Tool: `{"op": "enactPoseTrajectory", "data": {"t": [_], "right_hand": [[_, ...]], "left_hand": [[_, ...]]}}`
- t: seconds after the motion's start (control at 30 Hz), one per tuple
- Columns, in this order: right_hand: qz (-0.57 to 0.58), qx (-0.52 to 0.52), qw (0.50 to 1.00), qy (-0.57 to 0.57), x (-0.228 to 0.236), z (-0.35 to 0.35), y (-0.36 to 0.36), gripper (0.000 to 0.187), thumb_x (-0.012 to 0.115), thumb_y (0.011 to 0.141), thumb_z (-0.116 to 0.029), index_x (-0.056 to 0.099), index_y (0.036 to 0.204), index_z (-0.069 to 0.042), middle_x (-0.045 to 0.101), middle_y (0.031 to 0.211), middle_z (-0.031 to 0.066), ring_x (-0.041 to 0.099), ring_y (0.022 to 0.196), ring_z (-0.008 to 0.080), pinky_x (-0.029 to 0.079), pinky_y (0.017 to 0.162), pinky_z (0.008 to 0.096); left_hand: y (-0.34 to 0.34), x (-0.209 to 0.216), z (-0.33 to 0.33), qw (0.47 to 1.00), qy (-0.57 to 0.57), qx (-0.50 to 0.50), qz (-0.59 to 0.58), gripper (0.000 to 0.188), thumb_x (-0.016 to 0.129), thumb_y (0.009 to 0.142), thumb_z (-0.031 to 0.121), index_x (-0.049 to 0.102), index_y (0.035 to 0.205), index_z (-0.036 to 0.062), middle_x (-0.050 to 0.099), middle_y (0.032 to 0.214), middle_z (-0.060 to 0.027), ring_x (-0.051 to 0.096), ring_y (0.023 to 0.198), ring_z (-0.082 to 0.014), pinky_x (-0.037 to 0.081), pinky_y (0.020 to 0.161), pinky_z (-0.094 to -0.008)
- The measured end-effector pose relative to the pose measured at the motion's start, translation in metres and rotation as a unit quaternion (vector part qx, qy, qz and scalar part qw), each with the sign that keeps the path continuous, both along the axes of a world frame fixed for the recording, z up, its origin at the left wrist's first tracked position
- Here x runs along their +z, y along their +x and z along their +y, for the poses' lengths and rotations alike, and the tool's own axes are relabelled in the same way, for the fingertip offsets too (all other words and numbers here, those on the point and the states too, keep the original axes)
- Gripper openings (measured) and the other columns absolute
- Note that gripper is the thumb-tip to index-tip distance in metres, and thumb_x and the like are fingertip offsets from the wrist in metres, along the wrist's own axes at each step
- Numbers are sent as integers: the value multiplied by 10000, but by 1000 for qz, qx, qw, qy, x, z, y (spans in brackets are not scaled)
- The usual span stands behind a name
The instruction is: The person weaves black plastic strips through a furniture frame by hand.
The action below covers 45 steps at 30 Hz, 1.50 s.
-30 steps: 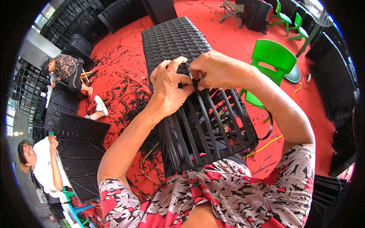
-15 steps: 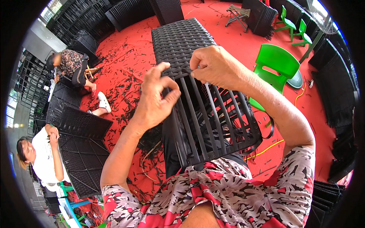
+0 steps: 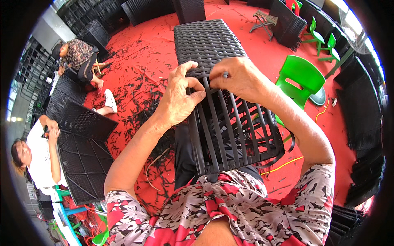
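Observation:
Between my arms stands a black furniture frame [image 3: 207,43], its far part covered in woven strips. Nearer to me, bare parallel black slats [image 3: 223,135] run lengthwise, with loose strand ends hanging at the right. My left hand [image 3: 174,98] is at the left edge of the weave, index finger stretched forward, another finger and the thumb curved apart beside a slat. Opposite it, my right hand [image 3: 242,78] is closed in a pinch at the weave's near edge. A black weaving strip seems to be in its fingers, mostly hidden by them.
Red flooring [image 3: 139,53] is strewn with black strip scraps. A green chair [image 3: 299,78] stands to the right, a folding stool [image 3: 264,20] farther off. At the left, one person [image 3: 80,53] sits bent over and another in white [image 3: 43,158] sits by dark woven panels [image 3: 84,160].
The frame and both hands appear shifted right as the view moved. My left hand has come closer to the right hand, and its fingertips now sit beside the slats.

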State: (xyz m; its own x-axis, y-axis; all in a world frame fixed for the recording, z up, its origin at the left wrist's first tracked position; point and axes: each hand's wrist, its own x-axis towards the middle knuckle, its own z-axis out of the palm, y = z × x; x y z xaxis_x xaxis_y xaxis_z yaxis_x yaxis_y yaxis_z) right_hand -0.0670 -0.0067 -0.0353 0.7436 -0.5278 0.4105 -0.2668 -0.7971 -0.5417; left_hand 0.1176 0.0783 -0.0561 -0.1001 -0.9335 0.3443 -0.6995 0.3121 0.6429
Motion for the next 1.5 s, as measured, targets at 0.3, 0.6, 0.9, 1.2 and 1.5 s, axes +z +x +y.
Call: {"op": "enactPoseTrajectory", "data": {"t": [0.3, 0.6, 0.9, 1.2, 1.5], "right_hand": [[-105, 61, 917, 380, 18, 22, 14, 241, 600, 892, -164, 639, 1041, 22, 616, 711, 25, 525, 533, 55, 415, 457, 211], [67, -25, 966, 246, 27, 24, 11, 186, 617, 840, -139, 592, 896, 37, 613, 651, 53, 533, 562, 70, 415, 490, 249], [163, -24, 949, 267, 26, 26, 18, 175, 623, 821, -139, 630, 814, 36, 615, 634, 47, 537, 575, 69, 427, 503, 258], [129, 37, 980, 147, 16, 30, 37, 199, 676, 782, -154, 644, 828, 36, 609, 664, 114, 592, 616, 172, 460, 580, 319], [20, 30, 935, 353, 28, 45, 63, 155, 614, 891, -89, 665, 991, 17, 671, 829, 37, 544, 563, 41, 417, 482, 172]], "left_hand": [[6, 42, 17, 961, -54, -1, 272, 123, 671, 837, 99, 602, 872, 4, 580, 926, -76, 549, 922, -151, 451, 778, -290], [4, -18, 41, 987, 51, 119, 91, 429, 764, 739, 283, 447, 796, -2, 494, 673, -126, 524, 634, -278, 432, 596, -395], [4, -19, 45, 982, 47, 113, 145, 240, 661, 792, 164, 533, 722, -27, 544, 592, -92, 522, 539, -123, 432, 513, -307], [3, -23, 47, 840, 127, 95, 519, 105, 538, 901, 16, 559, 798, 18, 530, 601, -5, 532, 500, -65, 410, 394, -214], [39, 21, 53, 890, -82, -34, 446, 49, 571, 896, 17, 609, 917, -4, 592, 705, -32, 527, 497, -59, 418, 434, -192]]}}
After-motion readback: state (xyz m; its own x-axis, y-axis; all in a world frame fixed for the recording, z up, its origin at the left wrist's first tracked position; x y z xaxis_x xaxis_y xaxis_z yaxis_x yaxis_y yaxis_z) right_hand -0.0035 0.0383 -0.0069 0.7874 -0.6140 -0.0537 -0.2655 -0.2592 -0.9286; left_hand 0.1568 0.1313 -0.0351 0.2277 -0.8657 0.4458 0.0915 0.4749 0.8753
